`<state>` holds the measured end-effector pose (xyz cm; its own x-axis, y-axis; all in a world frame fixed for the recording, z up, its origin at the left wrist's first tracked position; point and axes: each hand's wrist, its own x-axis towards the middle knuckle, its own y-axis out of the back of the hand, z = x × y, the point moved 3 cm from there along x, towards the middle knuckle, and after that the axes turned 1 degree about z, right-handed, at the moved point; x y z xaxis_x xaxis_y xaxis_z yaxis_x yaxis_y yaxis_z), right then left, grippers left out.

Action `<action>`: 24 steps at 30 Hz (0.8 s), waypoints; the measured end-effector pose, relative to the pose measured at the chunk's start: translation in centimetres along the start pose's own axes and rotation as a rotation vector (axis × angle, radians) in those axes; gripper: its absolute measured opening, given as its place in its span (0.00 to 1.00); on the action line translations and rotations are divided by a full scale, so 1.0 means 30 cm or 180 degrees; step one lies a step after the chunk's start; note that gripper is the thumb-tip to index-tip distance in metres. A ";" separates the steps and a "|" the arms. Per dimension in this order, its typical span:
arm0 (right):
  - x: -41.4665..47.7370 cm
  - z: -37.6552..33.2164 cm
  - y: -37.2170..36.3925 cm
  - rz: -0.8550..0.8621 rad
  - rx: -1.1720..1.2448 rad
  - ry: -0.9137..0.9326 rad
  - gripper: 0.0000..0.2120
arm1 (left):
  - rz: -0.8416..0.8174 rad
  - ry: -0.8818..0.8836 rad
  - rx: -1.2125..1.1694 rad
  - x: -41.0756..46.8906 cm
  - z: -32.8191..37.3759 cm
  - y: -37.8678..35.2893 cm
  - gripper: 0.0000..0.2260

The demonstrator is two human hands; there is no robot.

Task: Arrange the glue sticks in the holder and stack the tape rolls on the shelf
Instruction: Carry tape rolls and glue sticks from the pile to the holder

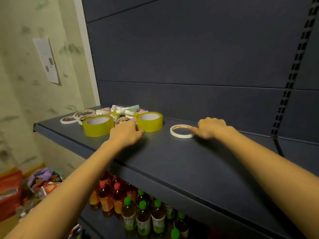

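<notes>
Two hands reach onto shelf [189,161], head view. Right hand [211,127] curled, fingertips pinching right rim of thin white tape roll [182,131]. Roll lies flat, hole up, just left of that hand, apart from pile. Left hand [126,133] knuckles up, fingers curled under, between left yellow tape roll [97,125] and right yellow tape roll [150,121]; whether it grips anything we cannot tell. Glue sticks [124,110] heaped behind, mostly lying crosswise. We see no holder. We judge left hand nearer remaining rolls; stacking spot lies to its right.

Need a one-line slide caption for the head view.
Right hand touches a thin white tape roll flat on the shelf; left hand sits between two yellow tape rolls.
</notes>
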<state>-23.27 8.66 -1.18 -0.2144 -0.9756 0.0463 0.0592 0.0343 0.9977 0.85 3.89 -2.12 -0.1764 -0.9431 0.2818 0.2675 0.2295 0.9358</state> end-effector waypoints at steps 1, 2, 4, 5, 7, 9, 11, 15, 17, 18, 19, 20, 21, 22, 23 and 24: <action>0.019 -0.011 -0.007 -0.0042 0.0029 -0.0125 0.25 | -0.0008 -0.0035 -0.0001 0.034 -0.014 -0.006 0.17; 0.039 -0.023 -0.013 -0.0074 0.0065 -0.0255 0.27 | -0.0014 -0.0069 -0.0003 0.065 -0.026 -0.010 0.17; 0.073 -0.045 -0.025 -0.0135 0.0111 -0.0496 0.28 | -0.0057 -0.0121 -0.0007 0.117 -0.049 -0.013 0.18; 0.089 -0.055 -0.029 -0.0177 0.0109 -0.0602 0.26 | -0.0077 -0.0153 -0.0036 0.144 -0.060 -0.013 0.19; 0.116 -0.067 -0.035 -0.0275 0.0109 -0.0796 0.21 | -0.0126 -0.0225 -0.0162 0.205 -0.083 -0.014 0.21; 0.136 -0.070 -0.037 -0.0333 0.0146 -0.0947 0.17 | -0.0225 -0.0312 -0.0275 0.266 -0.100 -0.022 0.24; 0.145 -0.067 -0.039 -0.0291 0.0233 -0.1026 0.16 | -0.0331 -0.0419 -0.0328 0.314 -0.108 -0.036 0.24; 0.110 -0.062 -0.022 0.0209 0.0237 -0.1151 0.22 | -0.0383 -0.0587 -0.0529 0.373 -0.095 -0.060 0.22; 0.078 -0.057 -0.010 0.0467 0.0209 -0.1205 0.22 | -0.0411 -0.0639 -0.0410 0.403 -0.088 -0.065 0.24; 0.063 -0.055 -0.005 0.0544 0.0233 -0.1234 0.23 | -0.0468 -0.0651 -0.0340 0.417 -0.084 -0.070 0.23; 0.048 -0.052 -0.002 0.0613 0.0254 -0.1263 0.24 | -0.0553 -0.0666 -0.0285 0.431 -0.082 -0.075 0.23; 0.033 -0.050 0.000 0.0684 0.0260 -0.1294 0.24 | -0.0643 -0.0685 -0.0257 0.442 -0.081 -0.080 0.23; 0.016 -0.046 0.000 0.0743 0.0260 -0.1325 0.24 | -0.0706 -0.0705 -0.0257 0.454 -0.079 -0.086 0.23; -0.002 -0.043 -0.001 0.0789 0.0257 -0.1355 0.24 | -0.0736 -0.0723 -0.0267 0.462 -0.077 -0.088 0.22; -0.021 -0.037 -0.003 0.0814 0.0254 -0.1386 0.24 | -0.0741 -0.0754 -0.0272 0.466 -0.073 -0.088 0.21; -0.041 -0.031 -0.005 0.0824 0.0245 -0.1422 0.24 | -0.0738 -0.0796 -0.0272 0.467 -0.068 -0.087 0.20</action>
<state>-22.09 9.66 -1.43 -0.5983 -0.7461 0.2922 0.0972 0.2944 0.9507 -0.39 -10.40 -1.04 -0.4655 -0.8773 0.1169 0.2697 -0.0148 0.9628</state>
